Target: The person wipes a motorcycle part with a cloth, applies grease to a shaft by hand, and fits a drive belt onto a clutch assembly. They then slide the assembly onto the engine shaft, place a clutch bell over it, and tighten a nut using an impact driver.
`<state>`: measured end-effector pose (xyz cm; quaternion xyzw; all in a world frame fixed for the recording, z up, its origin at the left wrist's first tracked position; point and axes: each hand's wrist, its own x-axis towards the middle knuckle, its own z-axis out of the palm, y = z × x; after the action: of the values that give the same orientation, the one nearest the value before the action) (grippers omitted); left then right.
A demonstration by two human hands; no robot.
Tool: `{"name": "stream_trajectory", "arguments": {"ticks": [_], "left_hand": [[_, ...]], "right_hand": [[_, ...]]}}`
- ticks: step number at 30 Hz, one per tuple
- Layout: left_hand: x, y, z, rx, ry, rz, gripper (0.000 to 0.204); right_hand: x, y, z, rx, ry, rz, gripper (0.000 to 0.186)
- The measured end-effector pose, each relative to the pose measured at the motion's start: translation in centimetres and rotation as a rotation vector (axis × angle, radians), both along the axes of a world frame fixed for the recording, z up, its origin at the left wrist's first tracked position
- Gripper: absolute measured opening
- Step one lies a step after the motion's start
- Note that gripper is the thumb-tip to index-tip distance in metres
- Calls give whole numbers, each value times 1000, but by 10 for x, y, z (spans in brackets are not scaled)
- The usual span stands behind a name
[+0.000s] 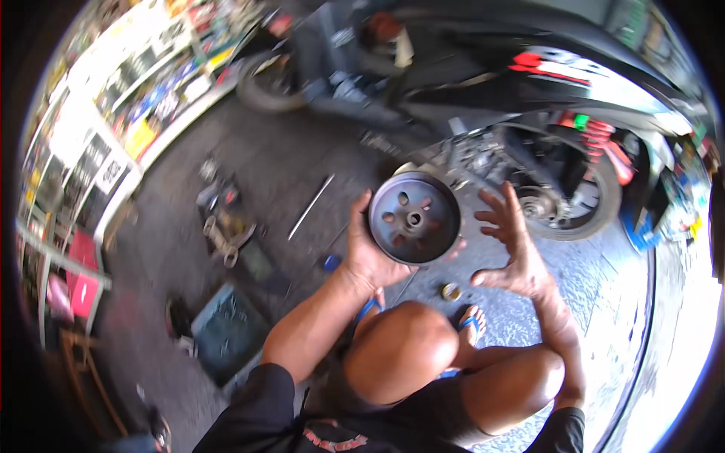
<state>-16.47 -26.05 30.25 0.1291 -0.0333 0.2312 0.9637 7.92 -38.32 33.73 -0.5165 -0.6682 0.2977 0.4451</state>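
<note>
A round metal clutch bell (402,234) with a dark rim and several holes around its hub rests in my left hand (368,240). The hand cups it from the left and below, and some fingers are hidden behind it. To its right, my right hand (511,249) is held up with fingers spread, apart from the bell and holding nothing. Beyond both hands stands a black scooter (483,83), its engine parts bare beside the rear wheel (581,196). A small round golden tin or ring (451,291) lies on the floor below the bell.
A long metal rod (311,207) lies on the floor to the left. Farther left are loose metal parts (223,238) and a grey-blue tray (230,332). Crowded shelves (128,113) line the left wall. A red coil spring (598,140) sits by the rear wheel.
</note>
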Motion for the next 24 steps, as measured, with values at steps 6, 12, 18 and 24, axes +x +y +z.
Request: {"name": "stream_trajectory", "arguments": {"ticks": [6,12,18,24], "left_hand": [[119,-45,66,87,-59,-394,89],[174,-50,37,544,477,-297,60],[220,-13,-20,1334,814,-431,45],[276,5,-110,1308,990,-118,51]], "right_hand": [[32,-63,33,387,103,-221,168],[61,-93,-1,357,534,-360,165],[80,-112,-77,213,837,-441,155],[77,-92,-174,38,1352,-555,134]]}}
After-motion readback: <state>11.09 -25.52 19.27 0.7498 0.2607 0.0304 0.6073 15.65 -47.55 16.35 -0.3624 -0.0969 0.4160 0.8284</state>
